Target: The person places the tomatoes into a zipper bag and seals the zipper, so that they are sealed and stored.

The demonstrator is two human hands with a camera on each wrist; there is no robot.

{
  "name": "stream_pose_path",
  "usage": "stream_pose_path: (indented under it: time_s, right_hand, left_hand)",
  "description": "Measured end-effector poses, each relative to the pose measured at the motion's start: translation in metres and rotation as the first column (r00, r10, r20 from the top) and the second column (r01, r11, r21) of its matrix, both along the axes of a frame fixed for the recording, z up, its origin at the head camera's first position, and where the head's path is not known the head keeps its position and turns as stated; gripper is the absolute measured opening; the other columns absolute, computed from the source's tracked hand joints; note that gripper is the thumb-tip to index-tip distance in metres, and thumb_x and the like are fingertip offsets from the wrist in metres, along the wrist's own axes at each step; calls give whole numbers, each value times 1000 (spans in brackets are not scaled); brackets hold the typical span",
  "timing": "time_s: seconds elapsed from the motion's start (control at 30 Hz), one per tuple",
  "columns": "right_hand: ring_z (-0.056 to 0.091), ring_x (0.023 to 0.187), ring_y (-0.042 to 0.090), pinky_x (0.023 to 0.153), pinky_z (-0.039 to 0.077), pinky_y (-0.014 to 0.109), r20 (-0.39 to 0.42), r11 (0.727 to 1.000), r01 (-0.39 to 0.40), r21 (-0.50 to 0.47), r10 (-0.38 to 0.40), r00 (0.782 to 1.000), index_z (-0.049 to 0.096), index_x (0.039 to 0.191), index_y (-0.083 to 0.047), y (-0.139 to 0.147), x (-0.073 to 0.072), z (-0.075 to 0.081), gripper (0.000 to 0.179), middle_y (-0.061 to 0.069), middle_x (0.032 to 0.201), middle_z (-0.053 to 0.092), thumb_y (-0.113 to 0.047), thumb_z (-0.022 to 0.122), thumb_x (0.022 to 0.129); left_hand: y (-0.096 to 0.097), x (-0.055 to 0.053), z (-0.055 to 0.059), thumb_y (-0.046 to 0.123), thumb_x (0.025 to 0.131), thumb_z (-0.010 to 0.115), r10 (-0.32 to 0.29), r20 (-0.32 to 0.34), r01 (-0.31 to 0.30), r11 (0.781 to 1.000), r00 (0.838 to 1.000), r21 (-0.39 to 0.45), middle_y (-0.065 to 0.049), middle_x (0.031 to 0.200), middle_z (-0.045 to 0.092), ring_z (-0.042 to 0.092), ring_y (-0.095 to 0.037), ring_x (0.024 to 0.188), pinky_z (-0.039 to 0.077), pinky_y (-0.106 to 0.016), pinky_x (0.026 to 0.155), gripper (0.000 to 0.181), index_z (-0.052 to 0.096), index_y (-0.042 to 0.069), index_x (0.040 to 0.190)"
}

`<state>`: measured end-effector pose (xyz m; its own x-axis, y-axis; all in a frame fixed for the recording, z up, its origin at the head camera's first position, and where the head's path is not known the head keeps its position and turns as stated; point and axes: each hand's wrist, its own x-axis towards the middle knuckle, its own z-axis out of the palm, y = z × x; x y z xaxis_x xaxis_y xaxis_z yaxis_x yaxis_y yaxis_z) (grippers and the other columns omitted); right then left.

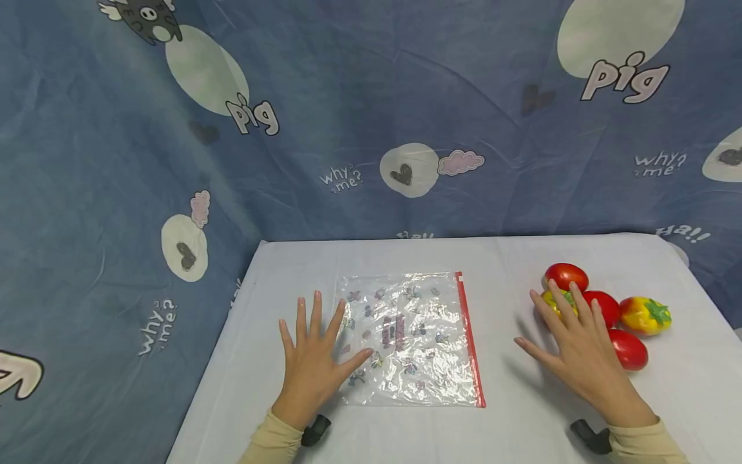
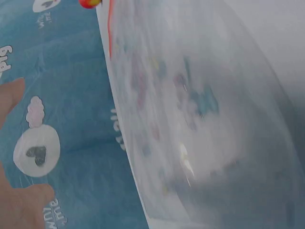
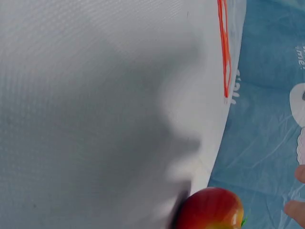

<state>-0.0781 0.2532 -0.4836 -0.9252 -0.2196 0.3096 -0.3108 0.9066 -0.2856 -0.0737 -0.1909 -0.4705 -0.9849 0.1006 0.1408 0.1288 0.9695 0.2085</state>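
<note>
A clear plastic zip bag (image 1: 406, 348) with small printed figures and a red zip edge (image 1: 471, 341) lies flat on the white table. My left hand (image 1: 313, 367), fingers spread, hovers at its left side, the thumb overlapping it in the head view. At the right, my right hand (image 1: 588, 354) is spread over a cluster of glossy toy fruits. Among them are a red one (image 1: 566, 276) at the back, another red one (image 1: 629, 350) in front, and a yellow-red one (image 1: 637, 314) with a green leafy top. A second yellow one (image 1: 551, 301) is partly hidden behind the fingers. Both hands hold nothing.
The white table (image 1: 504, 412) ends at a blue printed cloth (image 1: 348, 84) hanging behind and to the left. Black wrist straps with mounts (image 1: 315, 430) sit at both cuffs. The fruits lie near the table's right side, with bare tabletop between them and the bag.
</note>
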Motion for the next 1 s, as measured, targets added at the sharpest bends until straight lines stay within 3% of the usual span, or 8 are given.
stream_pose_path:
  time_s: [0.47,0.67,1.0]
  right_hand:
    - [16,156,46,128,2,68,0,999,-47,9,47,999,40,159,-19,-7,-2,-7,91,19,169,27,-45,80,81]
    - [18,155,46,127,4,71,10,998,-56,31,56,998,42,158,-17,-9,-1,-11,92,21,166,32,-47,82,80]
    - [21,154,44,126,9,72,-5,996,-75,42,76,997,43,157,-19,-13,-2,-13,90,21,166,32,-46,81,80]
  left_hand:
    - [43,6,-5,84,82,57,-85,33,83,995,996,56,-3,176,-6,-10,-35,162,-5,-77,122,103,21,35,165]
    - [56,9,-8,81,82,62,-109,25,107,991,994,82,-6,176,1,-2,-38,163,0,-78,121,102,25,35,165]
    - [76,9,-17,84,82,58,-173,32,170,982,984,78,-8,176,2,4,-40,162,6,-78,121,104,21,35,165]
